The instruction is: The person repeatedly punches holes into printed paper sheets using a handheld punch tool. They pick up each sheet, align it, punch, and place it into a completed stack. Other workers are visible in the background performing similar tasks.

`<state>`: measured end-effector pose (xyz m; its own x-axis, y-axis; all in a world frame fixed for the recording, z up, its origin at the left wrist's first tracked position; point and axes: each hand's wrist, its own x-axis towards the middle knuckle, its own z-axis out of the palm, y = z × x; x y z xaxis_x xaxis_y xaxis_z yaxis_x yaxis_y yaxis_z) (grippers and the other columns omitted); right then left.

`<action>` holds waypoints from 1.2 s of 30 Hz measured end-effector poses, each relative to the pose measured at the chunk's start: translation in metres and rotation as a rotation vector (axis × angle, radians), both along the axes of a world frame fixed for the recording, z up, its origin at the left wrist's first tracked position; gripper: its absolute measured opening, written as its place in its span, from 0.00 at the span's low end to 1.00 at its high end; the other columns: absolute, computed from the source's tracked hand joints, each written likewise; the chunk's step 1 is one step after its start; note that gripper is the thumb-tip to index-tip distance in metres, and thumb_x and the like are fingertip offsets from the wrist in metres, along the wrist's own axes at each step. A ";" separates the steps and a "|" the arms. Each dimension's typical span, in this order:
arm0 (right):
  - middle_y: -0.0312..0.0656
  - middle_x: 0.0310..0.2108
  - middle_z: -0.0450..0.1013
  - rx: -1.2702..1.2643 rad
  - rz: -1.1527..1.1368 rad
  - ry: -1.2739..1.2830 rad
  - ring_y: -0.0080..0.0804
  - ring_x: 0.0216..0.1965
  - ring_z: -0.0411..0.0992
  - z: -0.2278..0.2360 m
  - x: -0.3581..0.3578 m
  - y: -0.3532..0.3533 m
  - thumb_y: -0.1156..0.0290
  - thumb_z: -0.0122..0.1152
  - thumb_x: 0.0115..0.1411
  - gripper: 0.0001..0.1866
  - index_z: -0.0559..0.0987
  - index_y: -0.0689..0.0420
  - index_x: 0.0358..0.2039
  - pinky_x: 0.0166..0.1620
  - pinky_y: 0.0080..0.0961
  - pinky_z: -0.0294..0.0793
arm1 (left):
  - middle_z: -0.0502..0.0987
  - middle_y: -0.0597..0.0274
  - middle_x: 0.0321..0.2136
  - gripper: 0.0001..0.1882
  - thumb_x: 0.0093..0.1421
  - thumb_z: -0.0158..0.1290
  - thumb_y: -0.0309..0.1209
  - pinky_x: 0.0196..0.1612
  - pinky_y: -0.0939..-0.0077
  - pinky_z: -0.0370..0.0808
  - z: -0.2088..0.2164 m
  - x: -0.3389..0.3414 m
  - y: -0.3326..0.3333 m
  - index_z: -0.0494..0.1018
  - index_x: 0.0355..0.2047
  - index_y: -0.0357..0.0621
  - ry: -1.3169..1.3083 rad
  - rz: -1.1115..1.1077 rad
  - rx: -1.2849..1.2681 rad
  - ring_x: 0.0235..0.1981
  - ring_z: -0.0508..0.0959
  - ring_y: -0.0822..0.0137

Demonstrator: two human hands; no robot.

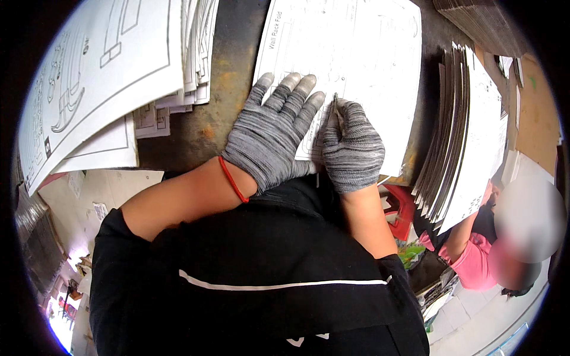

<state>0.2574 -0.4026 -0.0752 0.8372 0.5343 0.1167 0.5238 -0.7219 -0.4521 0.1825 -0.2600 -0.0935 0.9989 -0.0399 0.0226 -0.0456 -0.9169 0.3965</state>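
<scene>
A white printed sheet [374, 53] with thin line drawings lies on the dark worktable in front of me. My left hand [267, 133], in a grey knitted glove with pale fingertips, rests flat on the sheet's lower left part, fingers stretched out. Close beside it, my right hand [354, 145], gloved the same way, is closed around a thin dark pointed tool [336, 110]. The tool's tip points up and away from me and is at the sheet; whether it touches cannot be told. Its exact kind is too small to make out, and the fingers hide most of it.
Stacked printed sheets [130, 53] rise at the left, overhanging the dark worktable [196, 127]. At the right stands a leaning row of white-faced boards [460, 130], with a brown stack [484, 24] beyond. A person in a pink sleeve [475, 261] is beside those boards.
</scene>
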 end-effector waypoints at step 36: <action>0.52 0.31 0.77 0.000 0.130 0.165 0.47 0.32 0.78 0.012 -0.049 -0.030 0.72 0.59 0.60 0.08 0.78 0.59 0.39 0.36 0.36 0.78 | 0.57 0.52 0.66 0.53 0.43 0.60 0.57 0.71 0.54 0.44 -0.003 -0.001 0.000 0.57 0.65 0.42 -0.031 0.041 0.041 0.68 0.55 0.55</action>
